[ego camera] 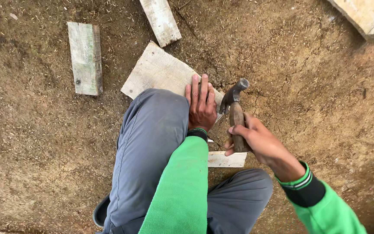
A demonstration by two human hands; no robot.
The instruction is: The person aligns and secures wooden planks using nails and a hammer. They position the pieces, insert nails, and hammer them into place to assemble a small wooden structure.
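left hand lies flat, fingers spread and straight, palm down on a pale wooden board; it grips nothing, only presses. board is weathered, grey-white, rough-sawn, lying tilted on the bare earth, its near end hidden under the person's grey trouser knee.

right hand closed firmly round the brown wooden handle of a claw hammer. hammer head dark metal, worn, raised just right of the left hand's fingers, beside the board's edge; whether the head touches the wood is hard to judge from this angle.

a second pale strip of wood shows below the hammer hand, between the knees. both sleeves green with dark striped cuffs.

ground: brown packed dirt, cracked, littered with sawdust. a short plank lies apart at upper left, another plank at top centre, and a pale timber block at the top right corner.
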